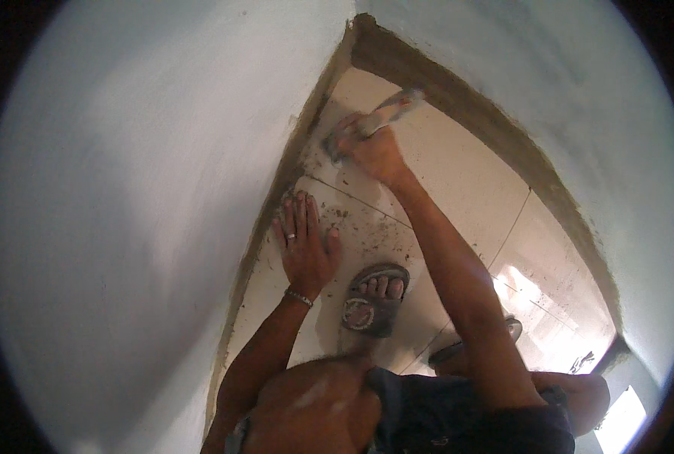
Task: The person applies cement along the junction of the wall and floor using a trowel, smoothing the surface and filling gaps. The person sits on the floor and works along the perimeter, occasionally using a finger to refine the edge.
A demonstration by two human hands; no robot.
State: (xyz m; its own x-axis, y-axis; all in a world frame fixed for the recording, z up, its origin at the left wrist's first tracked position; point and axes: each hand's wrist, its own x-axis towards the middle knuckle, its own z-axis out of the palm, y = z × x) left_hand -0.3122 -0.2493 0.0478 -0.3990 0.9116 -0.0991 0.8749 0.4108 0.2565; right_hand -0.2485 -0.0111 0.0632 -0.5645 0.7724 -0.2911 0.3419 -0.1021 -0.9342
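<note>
My left hand [304,246] lies with its fingers stretched out on the tiled floor [450,174], right beside the brown band [259,234] at the foot of the left wall. A ring and a bracelet are on it. Farther ahead, near the corner, my right hand [371,151] is closed around a hand tool with a pale, grey-smeared handle [392,110]. The handle points to the upper right. Motion blurs the tool, so its exact kind does not show. A grey part [331,147] shows by the fingers, close to the left wall's base.
Brown crumbs [367,231] are scattered on the tiles between my hands. My sandalled foot [377,299] stands close behind them, with another sandal [512,327] to the right. Pale walls rise on the left [140,189] and right [579,83], meeting at the far corner.
</note>
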